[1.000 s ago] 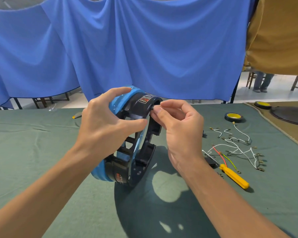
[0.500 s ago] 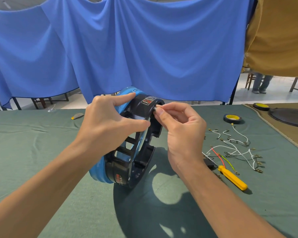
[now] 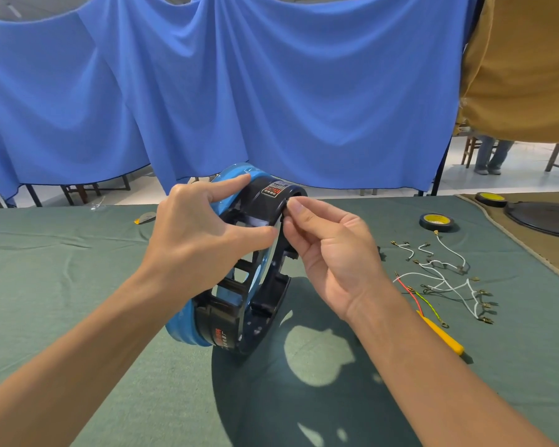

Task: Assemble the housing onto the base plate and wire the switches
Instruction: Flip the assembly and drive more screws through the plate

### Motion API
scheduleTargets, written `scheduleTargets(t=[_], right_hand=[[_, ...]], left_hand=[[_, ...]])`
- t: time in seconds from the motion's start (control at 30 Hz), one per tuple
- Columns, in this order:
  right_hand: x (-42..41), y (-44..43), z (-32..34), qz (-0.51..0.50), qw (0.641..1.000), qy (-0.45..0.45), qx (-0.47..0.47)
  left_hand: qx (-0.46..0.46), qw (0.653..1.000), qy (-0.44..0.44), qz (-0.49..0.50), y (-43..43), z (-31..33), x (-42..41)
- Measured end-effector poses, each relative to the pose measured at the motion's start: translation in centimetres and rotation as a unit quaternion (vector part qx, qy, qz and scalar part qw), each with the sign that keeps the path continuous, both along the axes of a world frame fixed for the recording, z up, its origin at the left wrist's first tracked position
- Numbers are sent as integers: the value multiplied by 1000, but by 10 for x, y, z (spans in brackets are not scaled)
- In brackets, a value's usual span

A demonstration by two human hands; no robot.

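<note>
A blue cloth backdrop (image 3: 271, 91) is hanging across the upper half of the frame, and a green table cover (image 3: 62, 285) is filling the lower half. The housing (image 3: 262, 204), a black ring with a blue shell, is standing on edge at the centre of the frame, its lower rim resting on the cover. The left hand (image 3: 200, 240) is gripping its top, fingers curled over the blue side and thumb pressing the black band. The right hand (image 3: 333, 250) is pinching thumb and forefinger together at the housing's upper right rim; what lies between the fingertips is too small to tell. The step appears to be seating a small fitting at that rim. Doing it well likely means the left hand steadying the ring against rolling while the right is pressing squarely. The wires (image 3: 442, 279) are lying at middle right, beside a yellow-handled tool (image 3: 442, 337) and a tape roll (image 3: 438, 221).
</note>
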State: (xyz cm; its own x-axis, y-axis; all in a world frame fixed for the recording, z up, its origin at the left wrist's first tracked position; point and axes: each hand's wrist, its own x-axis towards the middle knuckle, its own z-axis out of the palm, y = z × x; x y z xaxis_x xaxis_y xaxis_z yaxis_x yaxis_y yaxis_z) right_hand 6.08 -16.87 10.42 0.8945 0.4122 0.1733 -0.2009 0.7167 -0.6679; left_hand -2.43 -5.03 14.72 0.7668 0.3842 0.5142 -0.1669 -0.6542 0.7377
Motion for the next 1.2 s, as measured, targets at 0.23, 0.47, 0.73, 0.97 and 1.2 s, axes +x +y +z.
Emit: scheduleTargets(t=[0.23, 0.47, 0.73, 0.97, 1.2], right_hand=[[-2, -4, 5, 103, 987, 107, 58], [-9, 2, 1, 92, 989, 111, 34], [-22, 7, 6, 40, 986, 153, 48], [-35, 8, 2, -23, 987, 152, -38], [-46, -15, -28, 61, 953, 222, -197]], left_hand=[[30, 1000, -1, 3, 1, 0, -2], [34, 999, -12, 3, -1, -1, -1], [156, 983, -35, 88, -8, -4, -10], [371, 910, 10, 185, -12, -16, -22], [539, 830, 62, 127, -28, -65, -24]])
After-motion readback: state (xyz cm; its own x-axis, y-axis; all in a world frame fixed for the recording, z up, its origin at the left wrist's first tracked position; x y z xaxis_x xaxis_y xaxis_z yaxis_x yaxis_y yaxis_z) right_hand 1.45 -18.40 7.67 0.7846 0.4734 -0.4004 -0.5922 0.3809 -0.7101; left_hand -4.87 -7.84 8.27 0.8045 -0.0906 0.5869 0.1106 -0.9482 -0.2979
